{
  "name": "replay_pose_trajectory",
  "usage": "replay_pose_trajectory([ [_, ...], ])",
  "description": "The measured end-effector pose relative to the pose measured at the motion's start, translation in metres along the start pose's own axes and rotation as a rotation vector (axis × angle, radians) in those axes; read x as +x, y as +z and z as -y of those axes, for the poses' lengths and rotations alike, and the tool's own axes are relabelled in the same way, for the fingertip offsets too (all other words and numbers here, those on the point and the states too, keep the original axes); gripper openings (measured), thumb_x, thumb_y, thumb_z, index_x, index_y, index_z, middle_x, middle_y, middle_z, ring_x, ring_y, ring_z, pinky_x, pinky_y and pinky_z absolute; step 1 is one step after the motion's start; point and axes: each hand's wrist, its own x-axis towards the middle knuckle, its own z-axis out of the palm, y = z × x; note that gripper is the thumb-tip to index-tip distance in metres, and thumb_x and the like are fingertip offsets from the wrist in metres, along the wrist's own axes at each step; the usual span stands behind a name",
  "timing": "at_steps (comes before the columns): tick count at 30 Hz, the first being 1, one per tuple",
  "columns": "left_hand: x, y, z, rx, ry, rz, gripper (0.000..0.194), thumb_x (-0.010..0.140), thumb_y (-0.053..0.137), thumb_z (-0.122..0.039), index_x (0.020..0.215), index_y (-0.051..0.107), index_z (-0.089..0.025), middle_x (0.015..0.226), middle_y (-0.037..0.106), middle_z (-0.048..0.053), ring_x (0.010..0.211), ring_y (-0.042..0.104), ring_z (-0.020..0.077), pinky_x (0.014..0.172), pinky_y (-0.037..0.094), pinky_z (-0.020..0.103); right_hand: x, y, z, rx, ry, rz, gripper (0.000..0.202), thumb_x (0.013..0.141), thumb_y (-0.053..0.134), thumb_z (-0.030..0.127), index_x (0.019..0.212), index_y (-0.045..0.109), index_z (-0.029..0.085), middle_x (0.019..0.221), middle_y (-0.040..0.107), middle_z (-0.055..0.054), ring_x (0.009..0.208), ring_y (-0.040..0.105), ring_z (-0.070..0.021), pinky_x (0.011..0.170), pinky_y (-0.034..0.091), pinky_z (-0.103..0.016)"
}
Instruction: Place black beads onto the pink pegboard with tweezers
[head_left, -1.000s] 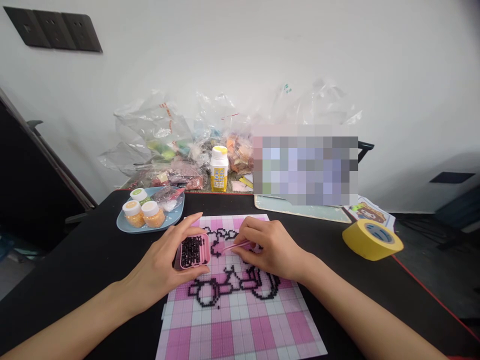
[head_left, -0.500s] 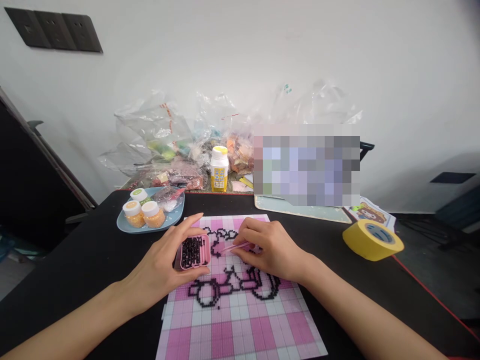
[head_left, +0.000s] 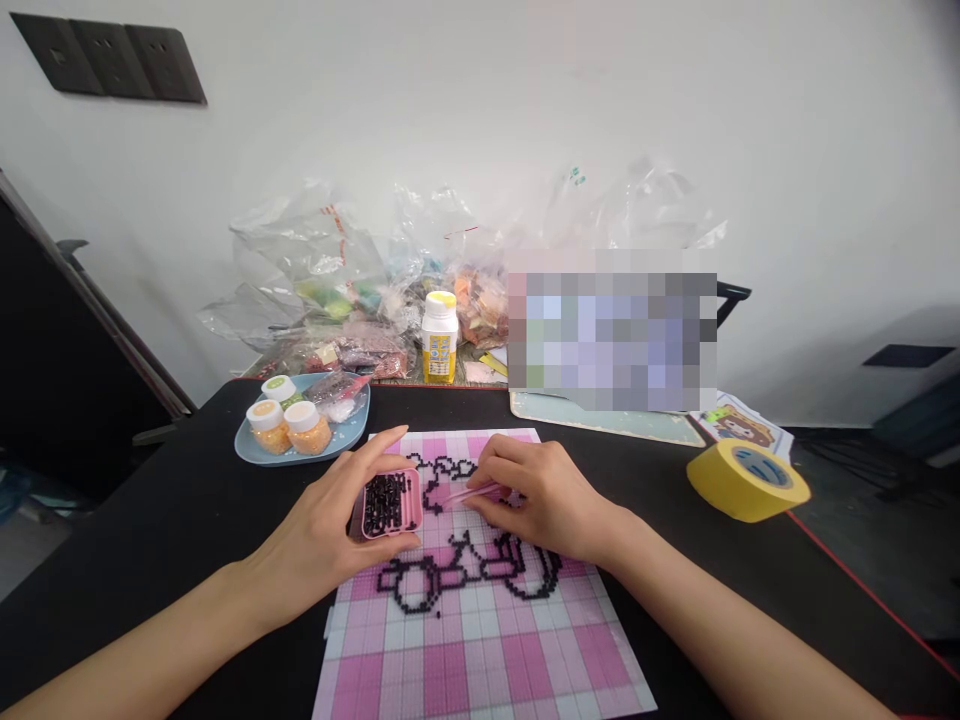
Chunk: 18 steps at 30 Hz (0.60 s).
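My left hand [head_left: 330,515] is wrapped round a small pink tray [head_left: 412,505] of black beads [head_left: 385,503], held over the left part of a pink and white checked pegboard [head_left: 450,670]. Pinched in my right hand [head_left: 536,490] are pink tweezers [head_left: 469,493], their tips pointing left, close to the black bead outline in the board's upper part. Another outline of black beads [head_left: 414,585] runs across the middle of the board. My right hand hides part of the pattern, and whether the tips hold a bead is too small to tell.
A blue plate [head_left: 251,445] with several small jars stands at the left. Behind are a white and yellow bottle [head_left: 439,338], plastic bags [head_left: 307,240] and a blurred-out object [head_left: 611,335]. A yellow tape roll [head_left: 720,482] and printed cards [head_left: 739,425] lie at the right.
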Motion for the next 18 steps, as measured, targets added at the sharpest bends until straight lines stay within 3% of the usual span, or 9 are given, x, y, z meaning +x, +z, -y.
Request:
replay_pose_trajectory([
  [12,0.0008,-0.0003,0.0005,-0.001,-0.006,0.013,0.083,0.086,0.072,-0.062,0.152,0.023,-0.052,0.127,0.069,-0.005,0.120,0.065,0.0253,0.105,0.046,0.041,0.0008,-0.0010,0.0011,0.011,-0.017,-0.060,0.019,0.097,0.061,0.030,0.088,0.070,0.015,0.082,0.065,-0.004,0.063,0.059,-0.0112,0.056,0.048,-0.023],
  [18,0.0006,0.0002,0.0006,0.004,0.015,0.032,0.084,0.086,0.071,-0.063,0.153,0.022,-0.049,0.128,0.070,-0.001,0.118,0.066,0.0281,0.103,0.047,0.046,0.0030,0.0019,0.0067,0.063,-0.059,-0.119,0.019,0.100,0.052,0.020,0.105,0.069,0.012,0.092,0.065,-0.008,0.072,0.061,-0.0135,0.061,0.053,-0.026],
])
